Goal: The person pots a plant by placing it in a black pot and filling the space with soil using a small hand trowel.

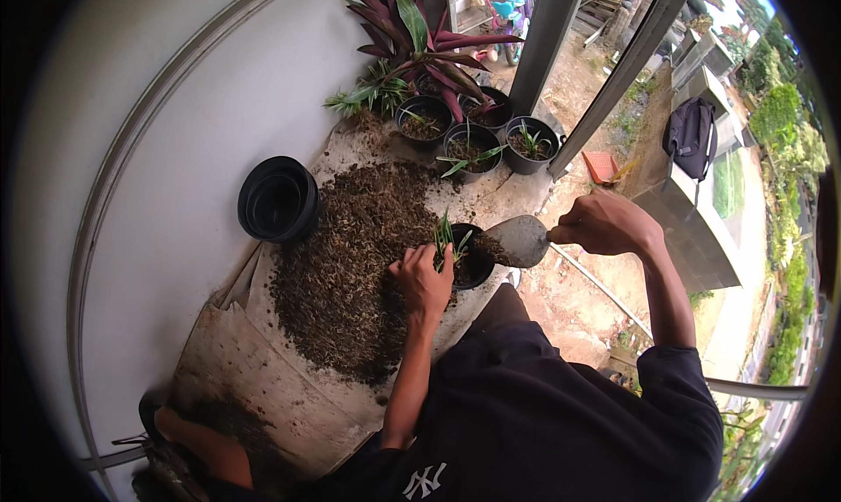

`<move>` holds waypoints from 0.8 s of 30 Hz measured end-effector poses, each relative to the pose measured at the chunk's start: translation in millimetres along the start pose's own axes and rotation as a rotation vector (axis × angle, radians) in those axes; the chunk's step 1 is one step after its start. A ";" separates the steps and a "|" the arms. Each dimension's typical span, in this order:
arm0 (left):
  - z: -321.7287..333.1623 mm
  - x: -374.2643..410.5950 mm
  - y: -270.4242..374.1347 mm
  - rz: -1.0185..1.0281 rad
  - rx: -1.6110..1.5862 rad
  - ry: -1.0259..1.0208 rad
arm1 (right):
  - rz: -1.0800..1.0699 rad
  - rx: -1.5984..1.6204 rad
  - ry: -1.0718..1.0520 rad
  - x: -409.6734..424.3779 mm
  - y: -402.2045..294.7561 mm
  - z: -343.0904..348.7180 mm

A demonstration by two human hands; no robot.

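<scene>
My right hand (608, 223) grips the handle of a metal trowel (524, 240). The trowel's blade tilts over the rim of a black plastic pot (474, 275), with dark soil on its tip. At the pot's left side, my left hand (427, 278) has its fingers around the base of a small green leafy plant (444, 238), which stands upright at the pot. My palm hides the plant's lower part. A broad heap of loose brown potting mix (355, 265) lies just left of this hand.
Nested empty black pots (276, 200) stand left of the heap. Several potted seedlings (470, 150) and a purple-leaved plant (420, 35) are at the back, by a metal post (548, 42). A pale wall (171, 173) bounds the left. An orange dustpan (600, 167) lies outside.
</scene>
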State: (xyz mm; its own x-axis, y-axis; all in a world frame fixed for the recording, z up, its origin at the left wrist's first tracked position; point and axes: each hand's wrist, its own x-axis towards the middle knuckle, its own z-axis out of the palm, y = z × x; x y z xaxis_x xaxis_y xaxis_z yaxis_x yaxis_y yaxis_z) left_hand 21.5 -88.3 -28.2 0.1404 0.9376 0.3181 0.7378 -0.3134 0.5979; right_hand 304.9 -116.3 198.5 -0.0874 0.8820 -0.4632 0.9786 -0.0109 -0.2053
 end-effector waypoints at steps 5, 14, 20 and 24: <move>6.4 -1.7 -1.3 0.053 0.012 0.034 | -0.055 -0.207 0.114 3.4 -23.7 4.6; 8.0 -7.9 -4.7 0.046 0.026 0.071 | -0.037 -0.277 0.131 -19.1 -46.2 -4.1; 3.0 -9.7 7.9 0.026 0.014 -0.022 | 0.013 -0.170 0.366 -39.7 -13.4 -0.8; -4.6 -15.3 4.8 0.030 -0.026 0.044 | 0.047 -0.123 0.372 -18.0 12.0 21.4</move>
State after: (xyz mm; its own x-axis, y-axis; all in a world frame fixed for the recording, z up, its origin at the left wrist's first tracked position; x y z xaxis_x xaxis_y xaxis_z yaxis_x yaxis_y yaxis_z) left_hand 19.8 -104.9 -26.9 0.1326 0.9202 0.3684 0.7164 -0.3458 0.6060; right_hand 314.2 -142.4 186.0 0.0099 0.9926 -0.1209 0.9969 -0.0192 -0.0764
